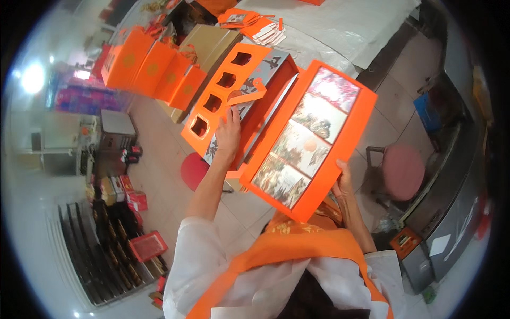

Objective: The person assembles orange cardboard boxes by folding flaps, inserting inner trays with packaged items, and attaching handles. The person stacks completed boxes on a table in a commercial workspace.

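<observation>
While the right hand (pixel 345 181) clasps the near edge of the orange-framed panel (pixel 311 141), thumb on its face and fingers tucked behind, the left hand (pixel 228 135) reaches onto the orange insert (pixel 219 91) and the grey patterned surface beside it. Its fingertips meet the foot of a narrow orange strip (pixel 246 98), but whether they pinch it or merely rest there I cannot tell.

The panel slants in front of the body, alongside the orange-walled box (pixel 260 125). As I judge it, the panel could twist or dip if that single-edge grip slackens, since its far end has no hand on it; pressing hard near the insert's cutouts might crease it, and a tug on the strip might bend it.

The panel is flat and bright orange at the border, with four landscape pictures in a row, glare whitening parts of them. The insert has four dark, rounded openings.

Farther out, orange bags (pixel 154 66) stand left of a brown carton (pixel 210 40), a pale-covered table (pixel 340 26) lies beyond, and a pink stool (pixel 404 171) stands to the right.
</observation>
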`<act>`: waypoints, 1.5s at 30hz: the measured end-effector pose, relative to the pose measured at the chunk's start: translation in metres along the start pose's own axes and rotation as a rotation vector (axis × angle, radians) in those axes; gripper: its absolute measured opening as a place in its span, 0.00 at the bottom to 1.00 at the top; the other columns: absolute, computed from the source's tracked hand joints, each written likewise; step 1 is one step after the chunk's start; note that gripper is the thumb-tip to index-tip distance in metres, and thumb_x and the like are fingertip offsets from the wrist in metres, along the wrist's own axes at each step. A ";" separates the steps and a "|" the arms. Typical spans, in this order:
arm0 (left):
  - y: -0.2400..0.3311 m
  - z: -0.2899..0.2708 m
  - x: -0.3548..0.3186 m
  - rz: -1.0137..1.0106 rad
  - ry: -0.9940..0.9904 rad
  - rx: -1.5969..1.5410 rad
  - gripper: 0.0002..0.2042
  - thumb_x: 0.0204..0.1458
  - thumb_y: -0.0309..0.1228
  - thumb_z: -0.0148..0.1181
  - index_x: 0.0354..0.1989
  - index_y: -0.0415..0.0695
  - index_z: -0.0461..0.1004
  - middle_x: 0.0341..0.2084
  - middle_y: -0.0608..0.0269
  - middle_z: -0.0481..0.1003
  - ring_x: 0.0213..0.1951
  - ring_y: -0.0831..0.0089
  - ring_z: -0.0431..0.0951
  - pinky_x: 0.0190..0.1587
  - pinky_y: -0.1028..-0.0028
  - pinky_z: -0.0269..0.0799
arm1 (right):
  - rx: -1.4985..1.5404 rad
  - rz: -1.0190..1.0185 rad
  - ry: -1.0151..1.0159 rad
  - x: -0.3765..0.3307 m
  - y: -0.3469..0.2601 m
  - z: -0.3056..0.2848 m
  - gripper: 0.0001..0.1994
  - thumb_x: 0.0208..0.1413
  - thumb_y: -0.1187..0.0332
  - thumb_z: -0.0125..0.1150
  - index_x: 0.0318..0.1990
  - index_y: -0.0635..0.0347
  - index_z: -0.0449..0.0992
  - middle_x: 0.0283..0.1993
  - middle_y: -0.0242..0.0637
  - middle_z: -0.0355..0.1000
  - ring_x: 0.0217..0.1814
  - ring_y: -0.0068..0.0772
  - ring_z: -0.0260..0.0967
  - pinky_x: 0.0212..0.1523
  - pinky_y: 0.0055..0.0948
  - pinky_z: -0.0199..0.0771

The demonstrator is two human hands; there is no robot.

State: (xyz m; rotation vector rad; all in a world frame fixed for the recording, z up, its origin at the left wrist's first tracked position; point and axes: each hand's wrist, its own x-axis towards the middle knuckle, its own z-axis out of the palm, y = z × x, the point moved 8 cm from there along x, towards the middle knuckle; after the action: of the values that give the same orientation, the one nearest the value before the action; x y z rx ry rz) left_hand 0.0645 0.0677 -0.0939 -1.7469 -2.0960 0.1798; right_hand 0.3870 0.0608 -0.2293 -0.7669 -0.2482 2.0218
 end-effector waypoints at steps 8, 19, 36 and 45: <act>-0.017 -0.006 0.007 -0.009 -0.105 -0.176 0.27 0.43 0.19 0.50 0.57 0.38 0.55 0.50 0.55 0.64 0.39 0.54 0.71 0.34 0.63 0.74 | 0.062 0.107 -0.129 -0.011 0.069 0.045 0.24 0.48 0.64 0.55 0.53 0.64 0.62 0.48 0.37 0.67 0.48 0.32 0.66 0.49 0.32 0.69; -0.026 -0.011 0.011 0.023 -0.099 -0.242 0.27 0.42 0.18 0.50 0.55 0.37 0.57 0.48 0.55 0.67 0.37 0.55 0.73 0.33 0.62 0.73 | -0.044 0.134 -0.177 -0.005 0.079 0.064 0.31 0.46 0.71 0.55 0.60 0.59 0.51 0.52 0.38 0.61 0.53 0.32 0.62 0.50 0.34 0.68; 0.012 0.001 -0.001 0.106 -0.088 -0.087 0.24 0.44 0.21 0.51 0.54 0.32 0.57 0.47 0.49 0.65 0.36 0.53 0.73 0.30 0.66 0.75 | -0.105 -0.012 -0.020 0.045 0.022 0.063 0.21 0.46 0.74 0.56 0.49 0.65 0.62 0.44 0.39 0.66 0.42 0.28 0.68 0.42 0.26 0.72; 0.017 0.002 -0.005 0.062 -0.122 -0.012 0.24 0.45 0.22 0.51 0.54 0.31 0.59 0.47 0.47 0.65 0.36 0.52 0.73 0.32 0.67 0.75 | -0.044 -0.139 0.143 0.062 0.037 0.054 0.20 0.47 0.74 0.54 0.49 0.70 0.63 0.43 0.40 0.67 0.42 0.31 0.68 0.43 0.26 0.71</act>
State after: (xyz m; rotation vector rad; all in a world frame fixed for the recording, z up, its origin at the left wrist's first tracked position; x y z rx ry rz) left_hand 0.0801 0.0667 -0.1025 -1.8520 -2.1321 0.2990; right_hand 0.3049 0.0980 -0.2296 -0.8930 -0.2571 1.8276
